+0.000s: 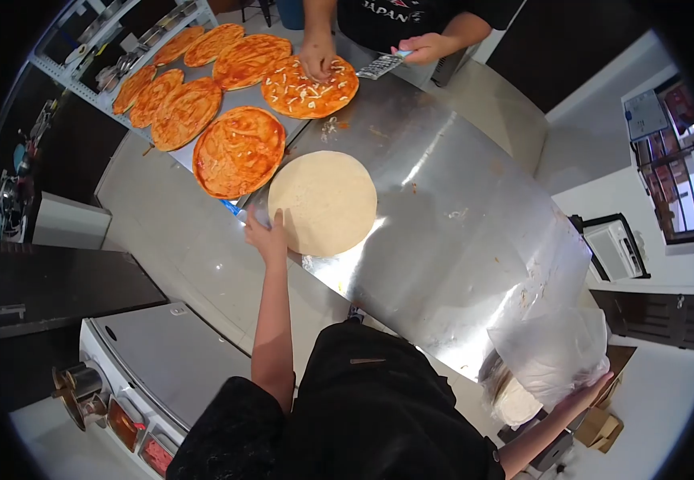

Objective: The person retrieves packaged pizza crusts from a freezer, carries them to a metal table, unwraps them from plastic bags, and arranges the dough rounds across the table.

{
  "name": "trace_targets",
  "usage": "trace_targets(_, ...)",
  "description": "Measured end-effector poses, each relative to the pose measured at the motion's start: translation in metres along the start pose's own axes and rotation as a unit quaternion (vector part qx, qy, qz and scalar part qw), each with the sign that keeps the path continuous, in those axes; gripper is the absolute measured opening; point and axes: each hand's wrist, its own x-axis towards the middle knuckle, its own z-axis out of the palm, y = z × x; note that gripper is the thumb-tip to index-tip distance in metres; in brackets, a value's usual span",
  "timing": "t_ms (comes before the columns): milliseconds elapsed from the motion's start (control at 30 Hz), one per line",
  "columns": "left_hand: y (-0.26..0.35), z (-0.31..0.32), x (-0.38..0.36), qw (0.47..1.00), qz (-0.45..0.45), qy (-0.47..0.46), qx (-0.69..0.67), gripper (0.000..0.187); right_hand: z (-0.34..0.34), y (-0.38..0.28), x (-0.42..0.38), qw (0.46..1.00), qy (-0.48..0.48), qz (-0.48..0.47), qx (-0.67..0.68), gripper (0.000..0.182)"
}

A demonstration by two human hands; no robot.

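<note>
A plain round dough base [323,204] lies on the steel table [459,232]. My left hand [267,234] touches its left edge, fingers spread, beside a blue-handled tool [233,209] partly hidden at the table edge. At the lower right, my right hand [591,390] grips a clear plastic bag [551,352]; pale round dough [515,402] shows inside its lower part. Just above the plain base is a sauced base [239,152]. Behind it, another sauced base [303,96] carries white shreds.
Across the table a co-worker in a black shirt [387,24] holds a grater [380,66] and touches the shredded topping. Several more sauced bases [185,114] lie at the upper left, beside a rack [63,72]. A white freezer [171,352] stands lower left.
</note>
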Motion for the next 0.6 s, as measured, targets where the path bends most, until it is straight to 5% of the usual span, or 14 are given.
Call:
trace_targets(67, 0.04, -0.02, -0.018, 0.999, 0.027, 0.032, 0.021, 0.056, 0.001, 0.002, -0.012, 0.996, -0.065, 0.038, -0.049, 0.058)
trace_targets(100, 0.047, -0.022, -0.023, 0.989, 0.141, -0.029, -0.039, 0.057, -0.006, 0.013, -0.013, 0.981, -0.091, -0.042, -0.167, 0.057)
trace_targets(133, 0.059, -0.024, -0.031, 0.958, 0.252, -0.09, -0.099, 0.058, -0.014, 0.026, -0.007, 0.972, -0.193, -0.002, -0.131, 0.051)
trace_targets(200, 0.124, -0.029, -0.083, 0.906, 0.287, -0.243, -0.191, 0.058, 0.023, 0.031, -0.053, 0.962, -0.245, -0.013, -0.12, 0.023)
trace_targets(267, 0.155, -0.03, -0.144, 0.796, 0.355, -0.447, -0.2, 0.079, 0.064, 0.015, -0.099, 0.897, -0.36, -0.138, -0.214, 0.039)
trace_targets(333, 0.185, -0.044, -0.211, 0.708, 0.374, -0.56, -0.212, 0.089, 0.06, 0.026, -0.109, 0.922, -0.354, -0.054, -0.145, 0.03)
trace_targets(400, 0.194, -0.049, -0.273, 0.592, 0.429, -0.645, -0.224, 0.095, 0.038, 0.036, -0.11, 0.94, -0.326, 0.101, 0.006, 0.027)
trace_targets(467, 0.198, -0.052, -0.305, 0.401, 0.307, -0.838, -0.204, 0.082, 0.01, 0.034, -0.101, 0.923, -0.35, 0.157, 0.036, 0.034)
trace_targets(500, 0.207, -0.053, -0.313, 0.363, 0.313, -0.852, -0.208, 0.082, -0.004, 0.02, -0.098, 0.928, -0.313, 0.194, 0.06, 0.043)
trace_targets(533, 0.221, -0.051, -0.313, 0.221, 0.224, -0.94, -0.132, 0.071, -0.034, 0.019, -0.08, 0.903, -0.347, 0.21, 0.143, 0.045)
trace_targets(567, 0.233, -0.047, -0.316, 0.076, 0.132, -0.988, -0.041, 0.061, -0.065, 0.014, -0.067, 0.936, -0.265, 0.191, 0.129, 0.046)
trace_targets(600, 0.237, -0.045, -0.325, 0.051, 0.139, -0.989, -0.03, 0.061, -0.095, 0.011, -0.056, 0.96, -0.184, 0.172, 0.119, 0.047)
